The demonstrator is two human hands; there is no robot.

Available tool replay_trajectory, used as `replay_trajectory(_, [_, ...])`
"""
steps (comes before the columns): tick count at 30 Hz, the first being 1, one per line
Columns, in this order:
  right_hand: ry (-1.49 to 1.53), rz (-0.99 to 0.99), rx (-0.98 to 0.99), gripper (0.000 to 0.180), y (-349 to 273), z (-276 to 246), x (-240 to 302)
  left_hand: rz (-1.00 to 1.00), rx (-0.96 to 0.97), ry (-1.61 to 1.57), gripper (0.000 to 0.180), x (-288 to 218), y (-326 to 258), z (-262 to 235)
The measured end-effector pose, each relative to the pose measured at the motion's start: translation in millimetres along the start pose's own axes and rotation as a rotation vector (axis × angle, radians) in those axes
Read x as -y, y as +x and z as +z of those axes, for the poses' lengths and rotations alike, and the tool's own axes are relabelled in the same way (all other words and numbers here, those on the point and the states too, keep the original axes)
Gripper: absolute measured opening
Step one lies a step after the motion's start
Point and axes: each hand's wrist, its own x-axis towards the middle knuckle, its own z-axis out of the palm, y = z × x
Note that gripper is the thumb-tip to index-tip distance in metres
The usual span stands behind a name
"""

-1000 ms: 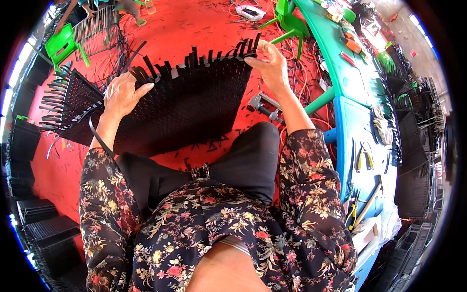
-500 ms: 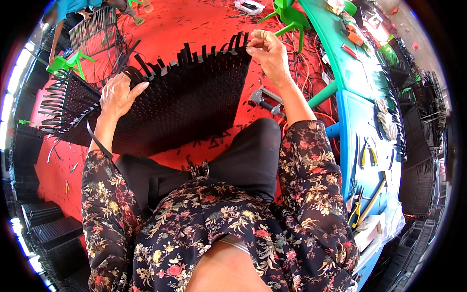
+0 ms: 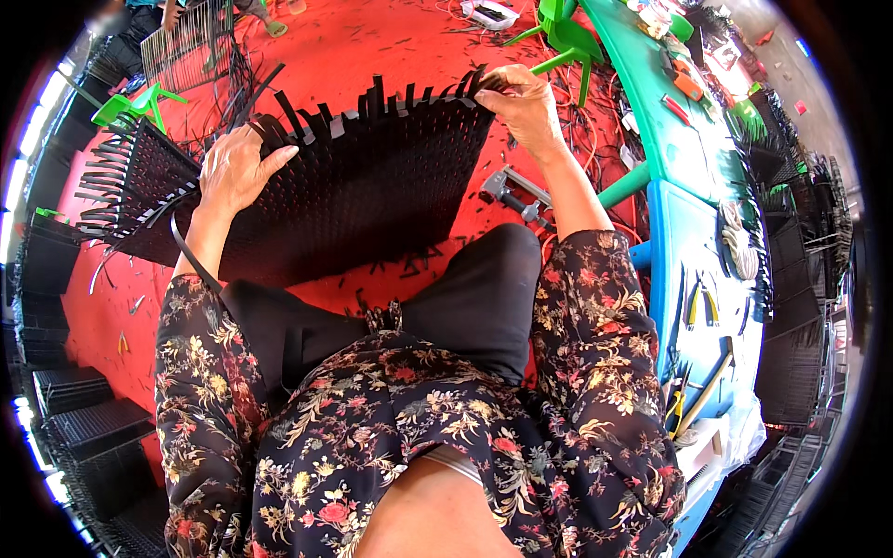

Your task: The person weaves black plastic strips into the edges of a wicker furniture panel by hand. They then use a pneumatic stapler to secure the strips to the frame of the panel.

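A large black woven basket stands tilted in front of my knees, with loose strip ends sticking up along its upper edge. My left hand grips that edge near the left corner, fingers over the far side and thumb lying along the near face. At the right corner my right hand pinches a black strip between thumb and fingers. More strip ends fan out from the basket's left side. One long strip hangs beside my left wrist.
On my right a green table adjoins a blue table holding pliers and a hammer. A metal clamp-like tool lies on the red floor among scraps and cables. Green chairs and another person are farther off.
My right hand's fingers have curled closer over the strip at the right corner. The basket's upper edge sits slightly lower and further right in view; my left hand keeps its grip.
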Motion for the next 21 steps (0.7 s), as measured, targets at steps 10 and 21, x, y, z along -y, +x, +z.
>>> replay_trajectory(10, [0.063, 0.064, 0.174, 0.034, -1, 0, 21, -0.014, -0.006, 0.053, 0.061, -5, 0, -1])
replay_trajectory(21, [0.053, -0.025, 0.131, 0.028, -7, 9, 26, -0.012, -0.026, 0.077, 0.066, 0, -1, 3])
